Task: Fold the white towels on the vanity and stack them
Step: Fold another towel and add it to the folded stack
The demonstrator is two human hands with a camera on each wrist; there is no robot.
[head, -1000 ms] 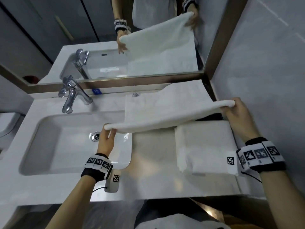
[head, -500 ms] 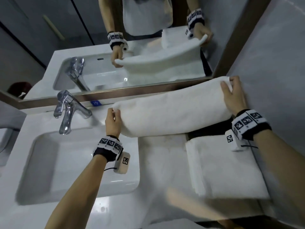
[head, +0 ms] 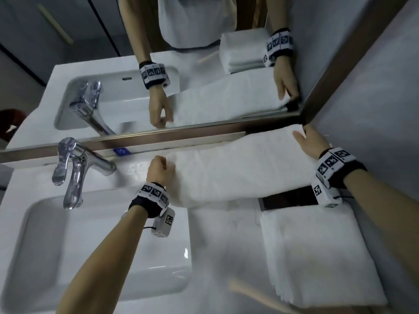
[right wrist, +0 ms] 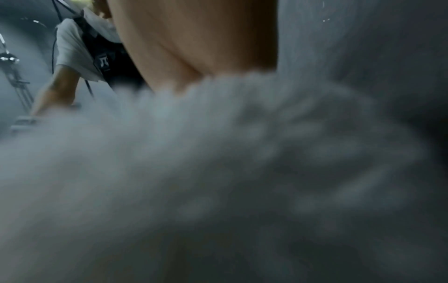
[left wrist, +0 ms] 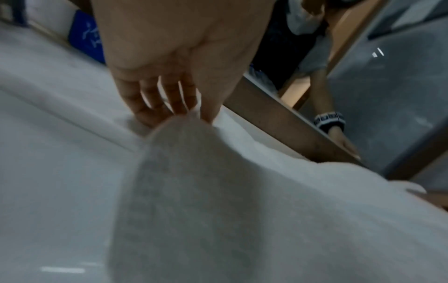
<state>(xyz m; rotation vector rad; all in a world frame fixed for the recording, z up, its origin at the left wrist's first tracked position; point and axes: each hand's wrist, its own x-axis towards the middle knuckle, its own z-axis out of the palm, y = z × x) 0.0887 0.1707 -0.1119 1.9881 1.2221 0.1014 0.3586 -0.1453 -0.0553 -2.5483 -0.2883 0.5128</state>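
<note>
A white towel (head: 238, 171), folded lengthwise, lies along the back of the vanity just under the mirror. My left hand (head: 159, 167) grips its left end; in the left wrist view the thumb and curled fingers (left wrist: 169, 107) pinch the towel's corner (left wrist: 184, 122). My right hand (head: 306, 141) holds the far right corner against the side wall, thumb on top. In the right wrist view the towel (right wrist: 218, 172) covers the fingers of that hand (right wrist: 194, 57). A stack of folded white towels (head: 317, 252) sits at the near right of the counter.
The sink basin (head: 90, 245) and chrome faucet (head: 74, 168) lie to the left. A dark flat object (head: 288, 198) sits between the towel and the stack. The mirror frame (head: 181, 134) runs behind and a grey wall (head: 374, 98) closes the right side.
Both hands carried the towel's lifted near edge away from me to the mirror and laid it down, so the towel now lies folded in half.
</note>
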